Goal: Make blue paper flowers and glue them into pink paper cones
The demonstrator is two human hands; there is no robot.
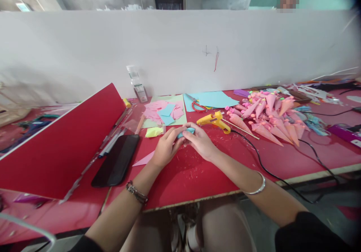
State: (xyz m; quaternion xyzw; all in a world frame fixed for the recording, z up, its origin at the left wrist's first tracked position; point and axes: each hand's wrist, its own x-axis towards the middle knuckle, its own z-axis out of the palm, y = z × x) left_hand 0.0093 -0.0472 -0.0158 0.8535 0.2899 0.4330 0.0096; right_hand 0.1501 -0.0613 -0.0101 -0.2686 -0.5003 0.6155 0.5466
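Both your hands are meeting in the middle of the red table (197, 177), and you're pinching a small light-blue piece of paper (186, 132) between them. Your left hand (166, 147) is curling around its left end, your right hand (199, 141) is wrapping over the top, so the paper is sitting just above the tabletop, mostly covered by your fingers. I honestly can't tell if it's folded or rolled, too much is hidden

Just past your right hand, a yellow hot glue gun (213, 121) is lying on its side with its black cord (262, 165) trailing off toward the right edge. A thin wooden stick (239, 129) is lying beside it. Further right, a heap of pink paper cones (267, 118) is piling up, tips pointing toward you

Behind your hands, pink and blue paper scraps (165, 113) are sitting on a pale green sheet, and a bigger light-blue sheet (214, 100) is lying next to red-handled scissors (199, 106). A yellow-green crumpled bit (154, 132) is resting near your left hand, a pink triangle of paper (143, 159) is lying under your left wrist, and a black phone (117, 160) is lying face down, well left of it, beside a slanted red board (62, 147)
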